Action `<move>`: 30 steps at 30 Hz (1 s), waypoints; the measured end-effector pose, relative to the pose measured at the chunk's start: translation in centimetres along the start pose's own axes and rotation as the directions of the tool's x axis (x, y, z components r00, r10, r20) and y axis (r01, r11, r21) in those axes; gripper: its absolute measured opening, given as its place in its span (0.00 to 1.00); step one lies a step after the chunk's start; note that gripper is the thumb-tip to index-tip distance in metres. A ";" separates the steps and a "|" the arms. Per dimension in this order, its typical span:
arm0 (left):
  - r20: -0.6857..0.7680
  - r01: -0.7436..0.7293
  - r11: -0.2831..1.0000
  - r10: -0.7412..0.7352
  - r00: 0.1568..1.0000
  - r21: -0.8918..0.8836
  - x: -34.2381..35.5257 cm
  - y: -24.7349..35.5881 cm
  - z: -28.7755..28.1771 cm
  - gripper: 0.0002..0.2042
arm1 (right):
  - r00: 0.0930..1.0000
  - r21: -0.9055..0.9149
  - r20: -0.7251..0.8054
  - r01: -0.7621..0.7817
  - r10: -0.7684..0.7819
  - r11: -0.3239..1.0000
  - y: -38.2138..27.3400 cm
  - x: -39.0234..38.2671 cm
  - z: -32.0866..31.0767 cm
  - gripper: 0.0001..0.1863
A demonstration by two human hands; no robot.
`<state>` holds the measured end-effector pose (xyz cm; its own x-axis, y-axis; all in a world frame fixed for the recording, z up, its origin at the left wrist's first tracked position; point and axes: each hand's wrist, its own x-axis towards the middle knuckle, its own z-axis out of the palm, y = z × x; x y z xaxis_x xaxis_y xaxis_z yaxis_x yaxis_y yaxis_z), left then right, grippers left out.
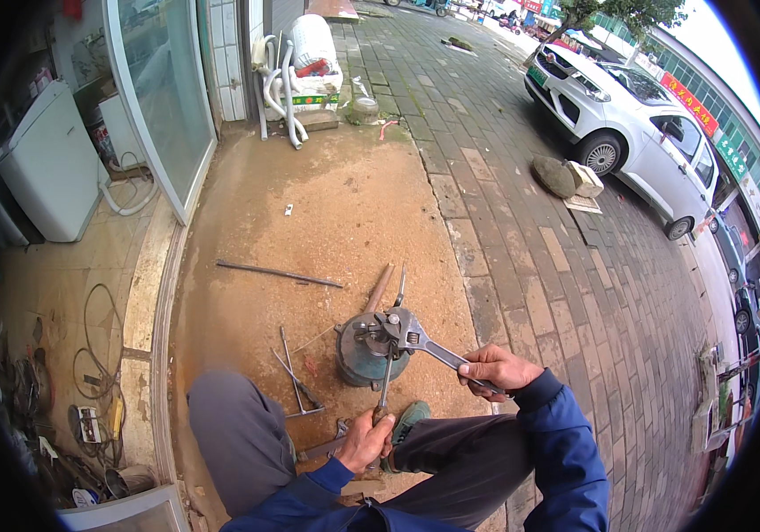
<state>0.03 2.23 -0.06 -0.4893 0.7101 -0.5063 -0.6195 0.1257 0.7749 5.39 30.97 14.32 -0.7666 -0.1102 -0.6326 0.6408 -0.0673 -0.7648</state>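
My right hand (492, 368) grips the handle of a large adjustable wrench (437, 348), whose jaw is on dark metal fittings (371, 332) atop a teal round metal base (358, 368). My left hand (366, 441), below the base, is closed round the handle of a long metal tool (384, 387) that reaches up to the same fittings. What exactly the jaws grip is too small to tell. A brown wooden bar (380, 286) and a thinner metal rod (402, 284) stick out behind the base.
A dark bar (278, 273) and several metal tools (300, 381) lie on concrete. Left are a glass door (163, 106), cables (96, 355) and clutter. Behind are white pipes (282, 97). Right are brick paving (557, 293), stone blocks (553, 177) and a parked white car (628, 133).
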 end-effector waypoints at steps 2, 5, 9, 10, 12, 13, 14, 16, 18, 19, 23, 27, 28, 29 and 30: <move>-0.012 0.011 0.999 -0.011 1.000 -0.043 -0.1 0.0 0.5 0.12 | 0.999 0.030 -0.037 0.021 -0.019 0.999 0.6 -0.5 1.5 0.19; -0.018 0.009 0.996 -0.011 1.000 -0.093 -0.5 0.1 0.5 0.11 | 0.997 0.019 -0.044 0.059 -0.058 0.998 0.5 -0.8 3.1 0.19; 0.001 -0.001 0.996 0.001 1.000 -0.089 -0.7 -0.7 0.1 0.11 | 0.988 0.091 -0.137 0.080 -0.067 0.993 1.9 -1.3 5.5 0.19; -0.002 -0.015 0.997 0.015 1.000 -0.081 -0.7 -0.5 0.3 0.11 | 0.982 0.150 -0.168 0.112 -0.087 0.982 2.6 -1.1 7.3 0.18; -0.064 -0.100 0.993 0.096 0.993 -0.059 -0.5 -0.4 0.6 0.11 | 0.949 0.378 -0.293 0.227 -0.117 0.898 4.7 1.3 13.4 0.16; -0.102 -0.125 0.991 0.120 0.988 -0.045 -0.6 -0.7 0.4 0.12 | 0.901 0.468 -0.413 0.335 -0.132 0.818 5.1 3.5 18.4 0.15; -0.075 -0.120 0.992 0.117 0.990 -0.042 -0.6 -1.0 1.2 0.12 | 0.840 0.486 -0.532 0.407 -0.109 0.773 5.3 4.9 22.3 0.14; -0.028 -0.138 0.990 0.137 0.990 -0.024 -0.8 -0.6 2.2 0.11 | 0.757 0.513 -0.640 0.549 -0.131 0.660 4.4 6.9 25.6 0.13; -0.015 -0.130 0.991 0.130 0.991 -0.014 -1.0 -0.9 1.7 0.11 | 0.767 0.548 -0.627 0.558 -0.136 0.623 4.3 7.3 26.1 0.13; -0.019 -0.131 0.991 0.131 0.991 -0.001 -0.8 -0.6 1.1 0.11 | 0.784 0.544 -0.604 0.538 -0.146 0.644 4.4 7.3 26.0 0.13; 0.016 -0.112 0.993 0.112 0.994 0.023 -0.8 -0.2 0.4 0.11 | 0.777 0.439 -0.594 0.528 -0.206 0.727 5.6 5.9 23.5 0.14; -0.037 -0.080 0.987 0.075 0.996 -0.137 -0.7 0.5 1.2 0.11 | 0.854 0.400 -0.486 0.408 -0.188 0.820 6.0 0.8 21.0 0.14; -0.004 -0.071 0.994 0.071 0.997 -0.085 -0.3 0.4 0.4 0.11 | 0.882 0.398 -0.436 0.365 -0.177 0.841 5.9 -0.3 19.7 0.15; 0.021 -0.041 0.998 0.041 0.999 -0.042 -0.6 0.3 -0.1 0.11 | 0.916 0.408 -0.377 0.299 -0.139 0.863 5.8 -1.4 18.3 0.15; 0.012 -0.009 0.998 0.010 1.000 -0.057 -0.3 0.6 -0.2 0.11 | 0.927 0.354 -0.353 0.261 -0.131 0.898 5.2 -2.1 16.4 0.15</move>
<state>-0.35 1.95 0.46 -0.4876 0.7199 -0.4940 -0.6492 0.0794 0.7565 11.07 14.62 13.66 -0.8086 0.2566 -0.5294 0.3896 -0.4407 -0.8087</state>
